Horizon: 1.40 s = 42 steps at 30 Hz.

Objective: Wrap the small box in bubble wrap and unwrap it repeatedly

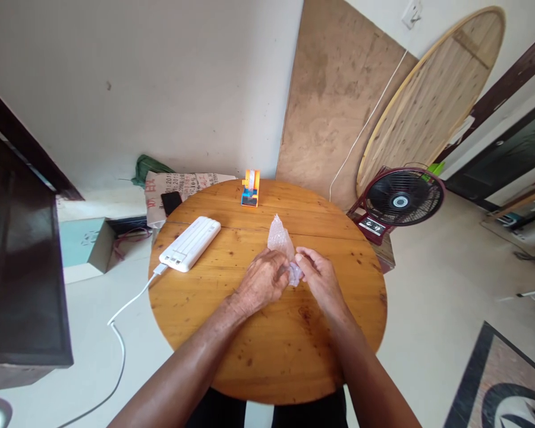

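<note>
A piece of clear, slightly pinkish bubble wrap (pixel 280 235) lies near the middle of the round wooden table (pixel 249 356). Its far end sticks up past my fingers, and its near end looks crumpled and faintly purple. My left hand (pixel 264 276) is closed over the wrap's left side with the fingers curled in. On the other side, my right hand (pixel 320 274) pinches the wrap's right edge between thumb and fingers. Whether anything is inside the wrap cannot be made out.
A white power bank (pixel 191 242) with a plugged-in white cable (pixel 123 345) rests at the table's left. An orange and blue tape dispenser (pixel 250 189) stands at the far edge. Beyond the right edge is a dark red fan (pixel 400 199). A round wooden board (pixel 432 95) leans on the wall.
</note>
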Available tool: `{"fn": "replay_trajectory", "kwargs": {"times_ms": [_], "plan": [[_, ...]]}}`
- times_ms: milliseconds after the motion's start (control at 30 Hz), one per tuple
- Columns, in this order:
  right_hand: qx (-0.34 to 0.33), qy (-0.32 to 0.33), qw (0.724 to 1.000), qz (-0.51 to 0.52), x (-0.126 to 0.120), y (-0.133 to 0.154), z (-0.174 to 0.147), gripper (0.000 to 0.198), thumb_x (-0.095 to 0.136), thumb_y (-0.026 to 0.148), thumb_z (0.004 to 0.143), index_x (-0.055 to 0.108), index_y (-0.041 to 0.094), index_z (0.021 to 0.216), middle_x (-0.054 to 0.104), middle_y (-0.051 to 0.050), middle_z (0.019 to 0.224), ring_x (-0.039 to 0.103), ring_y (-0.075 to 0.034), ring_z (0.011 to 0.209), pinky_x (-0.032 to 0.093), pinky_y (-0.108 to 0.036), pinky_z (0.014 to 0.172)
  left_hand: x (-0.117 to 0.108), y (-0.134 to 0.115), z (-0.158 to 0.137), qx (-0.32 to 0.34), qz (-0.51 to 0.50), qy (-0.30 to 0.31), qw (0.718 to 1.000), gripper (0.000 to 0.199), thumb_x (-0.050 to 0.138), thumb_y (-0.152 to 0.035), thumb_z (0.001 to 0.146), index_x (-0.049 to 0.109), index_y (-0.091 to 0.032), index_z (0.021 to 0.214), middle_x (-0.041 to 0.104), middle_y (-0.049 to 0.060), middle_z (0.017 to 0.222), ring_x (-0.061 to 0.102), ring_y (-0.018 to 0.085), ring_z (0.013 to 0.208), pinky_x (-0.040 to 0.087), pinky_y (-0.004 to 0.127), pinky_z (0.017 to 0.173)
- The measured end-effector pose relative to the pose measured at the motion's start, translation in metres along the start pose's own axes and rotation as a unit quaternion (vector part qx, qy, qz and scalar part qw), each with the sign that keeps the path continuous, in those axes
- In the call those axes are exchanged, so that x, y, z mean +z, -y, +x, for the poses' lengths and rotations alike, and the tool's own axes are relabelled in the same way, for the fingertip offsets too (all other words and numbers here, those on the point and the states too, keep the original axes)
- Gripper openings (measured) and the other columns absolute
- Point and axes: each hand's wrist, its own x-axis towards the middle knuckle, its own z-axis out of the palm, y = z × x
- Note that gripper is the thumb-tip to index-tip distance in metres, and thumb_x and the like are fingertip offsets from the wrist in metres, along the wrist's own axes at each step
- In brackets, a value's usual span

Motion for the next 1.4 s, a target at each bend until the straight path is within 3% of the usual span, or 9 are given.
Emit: {"fn": "replay_trajectory", "kwargs": {"times_ms": [167, 433, 700, 767, 867, 967, 1033, 1167, 1400], "plan": [[-0.022, 0.066, 0.997, -0.027, -0.011, 0.004, -0.003, 0.038, 0.049, 0.032, 0.084, 0.057, 0.013, 0.116, 0.070, -0.008, 0.092, 0.061, -0.014, 0.067, 0.051, -0.030, 0.067, 0.000, 0.000, 0.001, 0.015, -0.009, 0.007, 1.000, 0.013, 0.052, -0.011, 0.079, 0.061, -0.019, 0.083, 0.065, 0.005, 0.089, 0.058, 0.020, 0.090, 0.044, 0.034, 0.088], [-0.109, 0.102, 0.969, -0.199, -0.006, 0.004, -0.004, 0.051, 0.050, 0.016, 0.079, 0.048, 0.017, 0.129, 0.066, -0.004, 0.098, 0.058, -0.013, 0.067, 0.049, -0.030, 0.069, 0.005, 0.002, -0.001, -0.087, -0.066, -0.028, 0.994, 0.033, 0.050, -0.008, 0.070, 0.052, -0.020, 0.101, 0.058, 0.001, 0.083, 0.055, 0.016, 0.079, 0.044, 0.026, 0.069], [-0.167, 0.132, 0.956, -0.204, -0.015, -0.002, -0.004, 0.055, 0.051, 0.013, 0.081, 0.043, 0.021, 0.135, 0.066, -0.003, 0.103, 0.060, -0.015, 0.081, 0.049, -0.032, 0.080, 0.009, 0.007, 0.001, -0.076, -0.052, -0.022, 0.996, 0.032, 0.052, -0.011, 0.074, 0.055, -0.020, 0.104, 0.060, 0.002, 0.090, 0.055, 0.018, 0.087, 0.045, 0.029, 0.076], [-0.208, 0.112, 0.940, -0.246, -0.014, -0.003, -0.008, 0.055, 0.050, 0.013, 0.083, 0.040, 0.021, 0.137, 0.067, -0.005, 0.105, 0.061, -0.017, 0.084, 0.048, -0.035, 0.083, 0.008, 0.005, 0.001, -0.043, -0.041, -0.033, 0.998, 0.031, 0.052, -0.009, 0.074, 0.056, -0.019, 0.104, 0.059, 0.005, 0.097, 0.054, 0.019, 0.094, 0.045, 0.032, 0.083], [-0.266, 0.073, 0.891, -0.361, -0.009, 0.000, -0.020, 0.052, 0.048, 0.011, 0.085, 0.042, 0.017, 0.137, 0.069, -0.008, 0.101, 0.059, -0.023, 0.088, 0.045, -0.041, 0.083, 0.007, 0.001, 0.001, -0.006, -0.044, -0.053, 0.998, 0.030, 0.050, -0.005, 0.073, 0.057, -0.018, 0.099, 0.058, 0.006, 0.100, 0.054, 0.020, 0.098, 0.044, 0.032, 0.087], [-0.298, 0.043, 0.847, -0.438, -0.004, 0.000, -0.033, 0.051, 0.044, 0.008, 0.086, 0.042, 0.013, 0.137, 0.069, -0.011, 0.098, 0.057, -0.025, 0.088, 0.043, -0.041, 0.079, 0.006, -0.003, 0.001, -0.022, -0.082, -0.064, 0.994, 0.022, 0.049, -0.004, 0.074, 0.056, -0.018, 0.089, 0.059, 0.004, 0.088, 0.055, 0.017, 0.087, 0.044, 0.029, 0.080], [-0.315, 0.030, 0.838, -0.444, -0.002, -0.002, -0.038, 0.054, 0.043, 0.005, 0.086, 0.040, 0.012, 0.139, 0.068, -0.012, 0.101, 0.057, -0.025, 0.091, 0.042, -0.041, 0.080, 0.006, -0.004, 0.002, -0.050, -0.103, -0.067, 0.991, 0.015, 0.048, -0.007, 0.077, 0.056, -0.018, 0.084, 0.059, 0.002, 0.082, 0.055, 0.015, 0.081, 0.044, 0.027, 0.076], [-0.318, 0.032, 0.852, -0.414, -0.003, -0.008, -0.042, 0.060, 0.043, 0.002, 0.082, 0.036, 0.012, 0.141, 0.066, -0.013, 0.108, 0.055, -0.026, 0.097, 0.040, -0.043, 0.086, 0.010, -0.004, 0.005, -0.101, -0.098, -0.062, 0.988, 0.008, 0.050, -0.014, 0.081, 0.056, -0.018, 0.078, 0.059, 0.000, 0.077, 0.053, 0.014, 0.074, 0.042, 0.025, 0.070], [-0.280, 0.035, 0.916, -0.284, -0.016, -0.007, -0.031, 0.070, 0.042, 0.002, 0.080, 0.024, 0.019, 0.146, 0.067, -0.005, 0.113, 0.055, -0.022, 0.100, 0.042, -0.040, 0.091, 0.005, -0.015, 0.021, -0.180, -0.010, -0.003, 0.984, 0.008, 0.051, -0.014, 0.076, 0.055, -0.018, 0.070, 0.055, -0.002, 0.066, 0.046, 0.011, 0.060, 0.032, 0.022, 0.057]]}}
